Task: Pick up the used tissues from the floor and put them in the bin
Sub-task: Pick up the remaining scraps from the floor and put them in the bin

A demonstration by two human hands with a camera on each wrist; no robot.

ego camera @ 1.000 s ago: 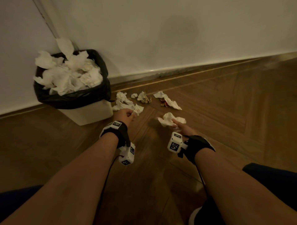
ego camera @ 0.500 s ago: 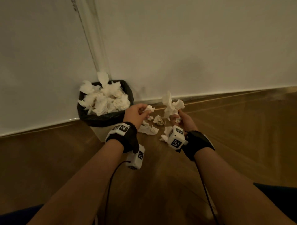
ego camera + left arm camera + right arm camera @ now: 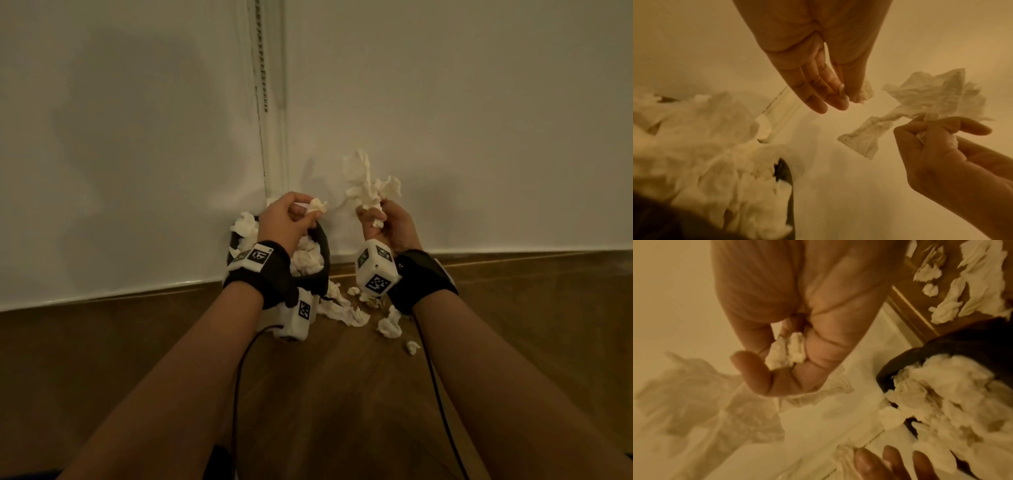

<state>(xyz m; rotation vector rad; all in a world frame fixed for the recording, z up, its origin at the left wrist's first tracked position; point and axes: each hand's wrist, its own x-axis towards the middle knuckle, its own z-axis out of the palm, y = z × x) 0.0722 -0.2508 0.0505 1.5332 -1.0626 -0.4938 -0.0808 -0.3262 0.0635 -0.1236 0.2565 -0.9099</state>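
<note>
My left hand (image 3: 291, 219) is raised above the bin (image 3: 322, 253) and pinches a small crumpled tissue (image 3: 317, 206) between thumb and fingertips; the same small tissue (image 3: 866, 91) shows in the left wrist view. To its right my right hand (image 3: 380, 219) grips a larger bunch of white tissue (image 3: 368, 185) that sticks up above the fist. The bunch (image 3: 931, 100) spreads wide in the left wrist view. The bin has a black liner and is heaped with tissues (image 3: 941, 394). Several more tissues (image 3: 346, 308) lie on the floor beside it.
The bin stands against a white wall (image 3: 137, 137) where it meets a vertical frame with a bead chain (image 3: 262, 68). The floor is brown wood (image 3: 342, 394). Small tissue scraps (image 3: 390, 322) lie right of the bin. Cables run along both forearms.
Both hands have risen from the floor with their tissues and moved left toward the bin. The view has tilted up, so the bin now lies behind my left wrist.
</note>
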